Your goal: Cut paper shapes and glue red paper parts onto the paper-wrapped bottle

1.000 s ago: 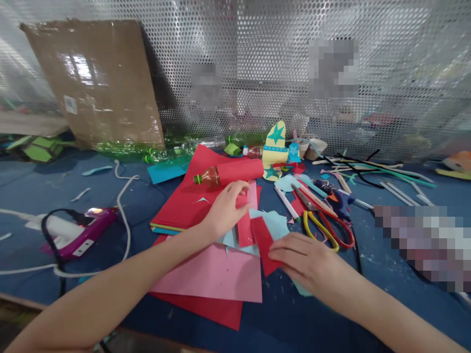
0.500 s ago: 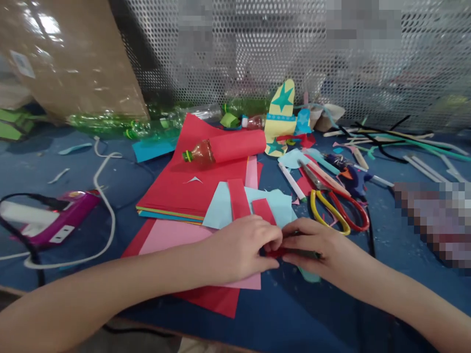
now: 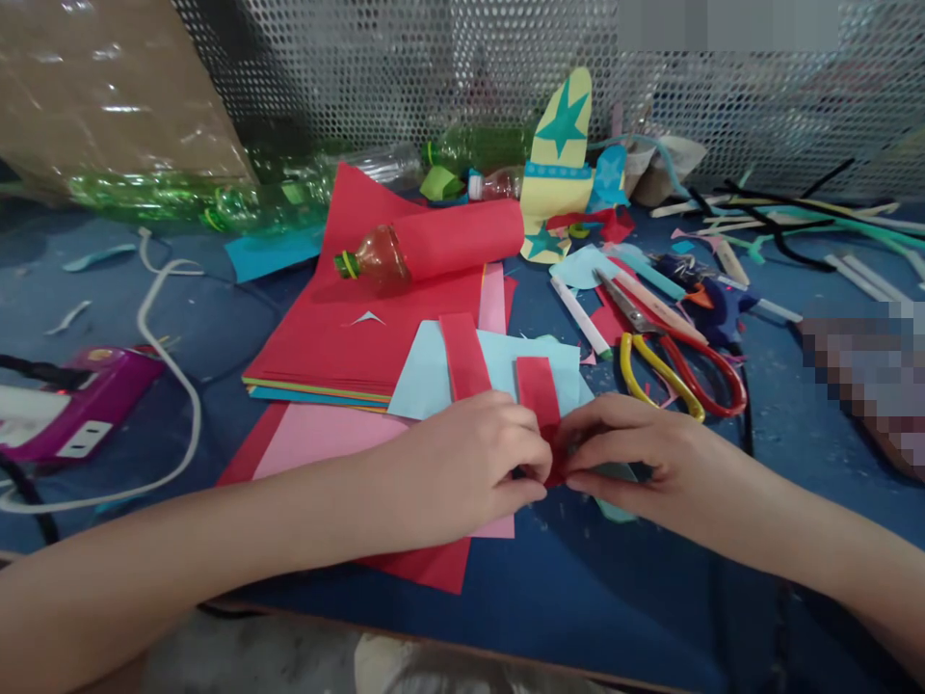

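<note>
On your left, the purple power strip (image 3: 108, 400) lies on the tabletop (image 3: 578, 598). Next comes the stack of red paper (image 3: 318, 337), with the red-wrapped bottle (image 3: 455, 241) across it, cap pointing left. Further right, a loose red strip (image 3: 462, 355) lies on the light blue sheet (image 3: 423, 376). Your left hand (image 3: 498, 453) pinches the near end of the held red strip (image 3: 537, 386), whose long axis runs away from you, far end tipped slightly left over that sheet. Your right hand (image 3: 636, 448) grips the same end, fingertips close to the left's. Rightmost, the scissors (image 3: 643, 333) point away and left.
</note>
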### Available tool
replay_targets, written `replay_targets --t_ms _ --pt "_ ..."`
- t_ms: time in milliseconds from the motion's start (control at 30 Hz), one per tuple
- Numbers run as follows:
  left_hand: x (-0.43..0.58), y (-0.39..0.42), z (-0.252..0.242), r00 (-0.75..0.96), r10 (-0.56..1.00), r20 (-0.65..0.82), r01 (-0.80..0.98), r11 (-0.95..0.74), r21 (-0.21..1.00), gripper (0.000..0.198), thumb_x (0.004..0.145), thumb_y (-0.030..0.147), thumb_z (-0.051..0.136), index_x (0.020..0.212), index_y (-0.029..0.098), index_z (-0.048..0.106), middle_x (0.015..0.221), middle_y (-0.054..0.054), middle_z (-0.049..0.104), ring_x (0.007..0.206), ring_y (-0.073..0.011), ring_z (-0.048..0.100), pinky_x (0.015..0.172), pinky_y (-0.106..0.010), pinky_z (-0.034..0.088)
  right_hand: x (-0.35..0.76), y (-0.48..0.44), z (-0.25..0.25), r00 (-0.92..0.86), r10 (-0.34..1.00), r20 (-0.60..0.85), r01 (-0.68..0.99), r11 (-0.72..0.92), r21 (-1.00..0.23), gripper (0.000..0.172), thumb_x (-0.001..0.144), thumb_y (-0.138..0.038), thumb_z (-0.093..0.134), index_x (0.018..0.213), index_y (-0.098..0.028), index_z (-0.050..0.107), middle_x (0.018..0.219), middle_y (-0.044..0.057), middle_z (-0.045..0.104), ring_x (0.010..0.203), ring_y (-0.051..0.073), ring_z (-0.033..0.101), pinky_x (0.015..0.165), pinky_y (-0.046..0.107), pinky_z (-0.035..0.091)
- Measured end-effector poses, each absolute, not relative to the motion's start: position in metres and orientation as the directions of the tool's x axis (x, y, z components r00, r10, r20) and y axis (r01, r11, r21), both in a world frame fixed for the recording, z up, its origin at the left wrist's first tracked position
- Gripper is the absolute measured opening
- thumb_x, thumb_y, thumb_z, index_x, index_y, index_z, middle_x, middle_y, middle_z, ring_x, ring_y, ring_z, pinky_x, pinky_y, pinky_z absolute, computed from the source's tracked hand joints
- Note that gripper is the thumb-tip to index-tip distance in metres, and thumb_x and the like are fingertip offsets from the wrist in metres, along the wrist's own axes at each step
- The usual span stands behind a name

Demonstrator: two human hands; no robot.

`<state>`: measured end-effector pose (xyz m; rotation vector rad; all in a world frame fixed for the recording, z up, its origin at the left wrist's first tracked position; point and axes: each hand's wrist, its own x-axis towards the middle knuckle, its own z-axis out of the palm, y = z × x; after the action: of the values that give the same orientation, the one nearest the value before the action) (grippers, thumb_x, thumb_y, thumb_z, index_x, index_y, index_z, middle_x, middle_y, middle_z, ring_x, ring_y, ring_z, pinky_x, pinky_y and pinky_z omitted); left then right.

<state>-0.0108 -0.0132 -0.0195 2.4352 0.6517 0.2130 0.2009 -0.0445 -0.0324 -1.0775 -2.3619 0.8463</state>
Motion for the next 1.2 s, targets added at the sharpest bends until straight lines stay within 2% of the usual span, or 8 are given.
replay_targets --t_ms 200,367,467,700,967,1200 --pt "-0.01 -0.012 -0.021 0.863 0.504 0.018 0.4 -0.705 0.586 0.007 0.081 0.013 0.067 0.075 0.014 0.065 0.08 -0.001 0.063 0.08 -0.0152 0.055 0.074 -0.026 0.042 0.197 -0.048 -0.031 -0.58 0.809 0.097 0.594 0.501 -0.63 0.015 0.079 -0.007 0.063 0.078 -0.02 0.069 0.093 0.005 0.069 0.087 0.016 0.066 0.078 0.028 0.054" --pt "-0.009 -0.013 -0.023 0.859 0.509 0.046 0.392 -0.714 0.58 0.01 0.079 0.007 0.067 0.082 0.015 0.062 0.081 0.0 0.063 0.078 -0.0146 0.055 0.073 -0.025 0.042 0.194 -0.052 -0.037 -0.526 0.838 0.144 0.581 0.478 -0.659 0.018 0.076 -0.005 0.062 0.075 -0.022 0.064 0.095 0.002 0.067 0.089 0.015 0.064 0.079 0.027 0.053" --pt "-0.009 -0.013 -0.024 0.864 0.497 0.086 0.366 -0.735 0.572 0.014 0.078 0.003 0.066 0.084 0.015 0.061 0.081 0.001 0.063 0.078 -0.0141 0.055 0.073 -0.025 0.042 0.192 -0.053 -0.039 -0.511 0.85 0.124 0.583 0.449 -0.677 0.018 0.075 -0.004 0.062 0.073 -0.023 0.062 0.095 0.002 0.065 0.089 0.015 0.063 0.08 0.027 0.053" --pt "-0.01 -0.013 -0.026 0.895 0.439 0.082 0.341 -0.789 0.511 0.009 0.085 0.01 0.061 0.082 0.017 0.066 0.08 -0.001 0.066 0.08 -0.0162 0.055 0.074 -0.028 0.041 0.191 -0.052 -0.037 -0.511 0.857 0.069 0.602 0.414 -0.683 0.018 0.075 -0.005 0.063 0.076 -0.023 0.063 0.095 0.003 0.063 0.09 0.017 0.062 0.082 0.03 0.052" --pt "-0.009 -0.015 -0.024 0.91 0.411 0.06 0.334 -0.809 0.484 0.007 0.085 0.013 0.061 0.087 0.016 0.067 0.081 -0.002 0.064 0.081 -0.0171 0.056 0.071 -0.027 0.042 0.189 -0.052 -0.041 -0.496 0.86 0.12 0.586 0.433 -0.685 0.014 0.076 -0.007 0.063 0.072 -0.021 0.061 0.093 0.003 0.065 0.087 0.016 0.063 0.078 0.027 0.051" --pt "-0.008 -0.017 -0.028 0.934 0.346 0.086 0.305 -0.9 0.312 0.017 0.089 0.013 0.053 0.08 0.015 0.066 0.075 -0.003 0.063 0.075 -0.0176 0.054 0.067 -0.029 0.043 0.19 -0.051 -0.041 -0.496 0.865 0.071 0.59 0.396 -0.703 0.016 0.077 -0.006 0.064 0.074 -0.021 0.057 0.092 0.002 0.061 0.088 0.016 0.06 0.079 0.031 0.05"
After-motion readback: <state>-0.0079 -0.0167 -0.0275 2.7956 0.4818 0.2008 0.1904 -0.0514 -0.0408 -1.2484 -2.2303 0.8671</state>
